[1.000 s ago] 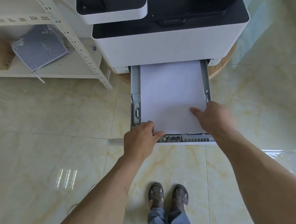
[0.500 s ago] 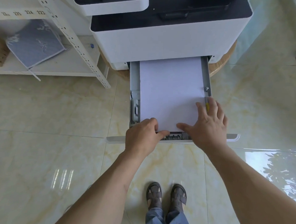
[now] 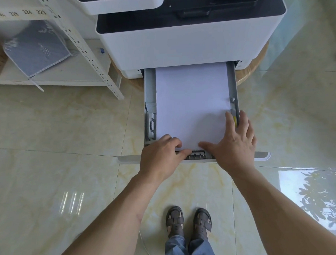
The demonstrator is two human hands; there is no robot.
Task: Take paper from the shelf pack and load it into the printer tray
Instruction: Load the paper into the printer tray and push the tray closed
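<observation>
right hand [image 3: 234, 144] now flat on paper [image 3: 191, 103] (tray [image 3: 149, 93] open), left hand [image 3: 160, 156] at front edge

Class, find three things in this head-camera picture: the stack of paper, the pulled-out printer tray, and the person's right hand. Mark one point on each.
stack of paper [image 3: 191, 103], head view, middle of the top white sheet.
printer tray [image 3: 149, 86], head view, its grey left side wall.
right hand [image 3: 234, 144], head view, back of the hand.

The shelf rail [image 3: 18, 13] carries a strip of numbers reading 225, 224, 223.
</observation>
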